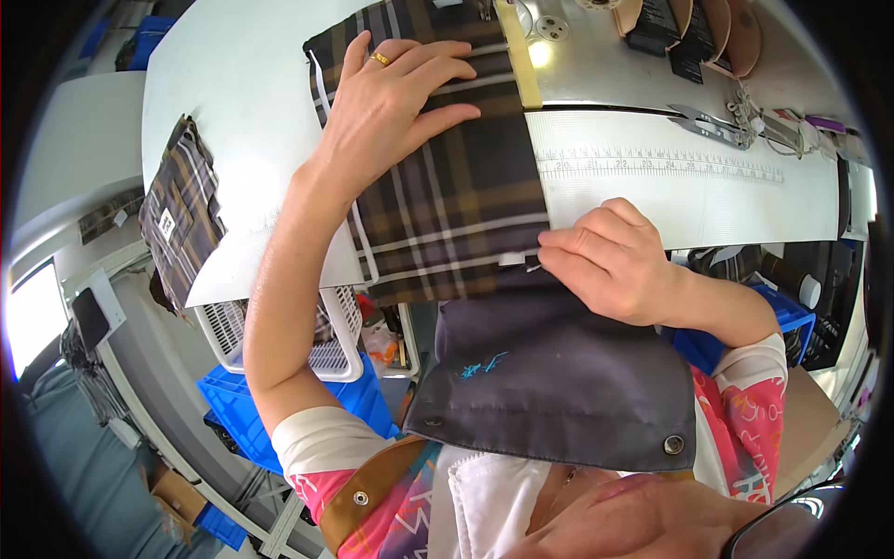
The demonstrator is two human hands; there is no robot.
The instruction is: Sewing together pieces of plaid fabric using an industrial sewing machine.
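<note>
Lying across the white desk (242, 84), before the person: one plaid cloth (484, 191), dark ground with brown and pale stripes, its near edge reaching past the desk's edge toward the body. Pale strip (368, 252) along its left side; small white tag (512, 259) by the near edge.

Left hand (410, 93): laid palm-down over the cloth's far part, fingers spread apart, gold ring worn. Right hand (610, 261): curled, thumb and fingertips together on the cloth's near right corner; whether a small loose piece is also gripped there cannot be told.

Step in hand, by judgement: positioning the cloth, one hand steadying, the other taking up the corner. The next move would seem to call for a flat, unpuckered layer, the corner kept under control and the edge true to the yellow strip (523, 61) at the far right.

Right of the cloth: printed ruler scale (652, 166); metal machine bed (601, 84); perforated metal disc (551, 28); metal thread snips (710, 126), unheld.

Left, at the desk's edge: second plaid piece (182, 196), bearing a white label (167, 224).

Below: dark apron (559, 373) with teal marking, snap-fastened at its lower corner; white plastic basket (223, 335); blue crate (237, 410).
</note>
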